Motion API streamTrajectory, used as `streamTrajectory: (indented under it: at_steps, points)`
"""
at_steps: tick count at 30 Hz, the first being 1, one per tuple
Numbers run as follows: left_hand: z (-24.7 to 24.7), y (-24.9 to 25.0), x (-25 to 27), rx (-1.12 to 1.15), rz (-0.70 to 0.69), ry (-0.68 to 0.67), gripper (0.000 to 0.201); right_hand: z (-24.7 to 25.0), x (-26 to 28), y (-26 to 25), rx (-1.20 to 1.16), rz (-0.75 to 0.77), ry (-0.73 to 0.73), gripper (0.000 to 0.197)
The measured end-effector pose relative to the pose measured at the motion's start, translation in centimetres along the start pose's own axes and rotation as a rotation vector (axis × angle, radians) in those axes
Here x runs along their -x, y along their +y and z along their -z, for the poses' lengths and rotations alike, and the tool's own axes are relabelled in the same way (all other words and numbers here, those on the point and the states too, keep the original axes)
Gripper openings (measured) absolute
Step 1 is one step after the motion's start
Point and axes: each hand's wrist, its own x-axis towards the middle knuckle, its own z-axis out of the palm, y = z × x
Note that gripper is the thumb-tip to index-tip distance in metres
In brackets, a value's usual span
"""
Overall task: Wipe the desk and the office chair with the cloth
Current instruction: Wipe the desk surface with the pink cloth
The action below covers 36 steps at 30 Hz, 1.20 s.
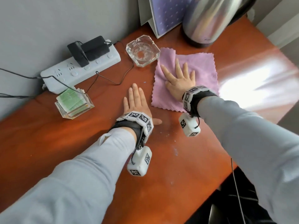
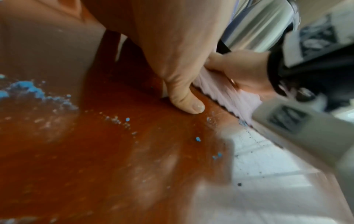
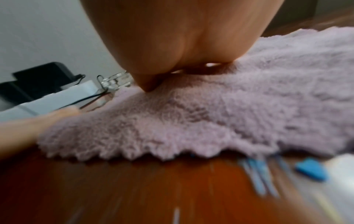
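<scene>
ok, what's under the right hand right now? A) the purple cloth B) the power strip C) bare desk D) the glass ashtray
A: the right hand lies flat with fingers spread on the purple cloth, which is laid out on the desk; the left hand rests flat on bare wood beside it.

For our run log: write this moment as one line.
right hand flat on cloth | left hand flat on desk | crumbs remain

Bright daylight glare on the desk (image 1: 252, 81) at right; soft shadows; heavy motion blur in both wrist views.
</scene>
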Motion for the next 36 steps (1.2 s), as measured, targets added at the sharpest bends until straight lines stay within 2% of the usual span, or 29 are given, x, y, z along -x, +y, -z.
streamTrajectory:
  at_steps: [2,6,10,14,17,19,26,30,36]
  points:
    - [0.5,-0.6,0.4,0.03,-0.053,-0.006,0.141,-1.2,3.3,-0.9,-0.015,0.015,-0.016,0.058]
    - [0.8,-1.8,1.8,-0.003,-0.137,-0.003,0.114,-3.8,10.4,-3.1,-0.065,0.075,-0.047,0.061]
    - [0.1,-3.0,4.1,-0.062,-0.177,-0.078,0.116,-4.8,13.9,-4.3,-0.23,0.099,-0.054,0.064]
    - [-0.7,-4.1,5.1,-0.041,-0.139,-0.086,0.131,-3.8,12.1,-2.4,-0.43,-0.012,0.063,0.063]
    - [-0.7,-4.6,4.5,-0.01,-0.069,-0.096,0.148,-2.5,8.4,-0.5,-0.407,-0.126,0.082,0.062]
    - [-0.7,-5.0,4.0,0.013,-0.063,-0.094,0.153,-1.7,5.8,-0.3,-0.324,-0.15,0.055,0.061]
    - [-1.1,-4.7,3.4,0.003,-0.045,-0.102,0.158,-1.1,1.2,-4.5,-0.085,0.01,-0.014,0.056]
    - [-1.2,-4.7,3.5,0.005,-0.039,-0.064,0.157,-1.6,2.3,-6.0,-0.024,0.104,-0.015,0.057]
    - [-0.6,-3.9,3.9,0.023,-0.033,-0.035,0.162,-3.7,9.1,-6.9,-0.096,0.137,-0.014,0.058]
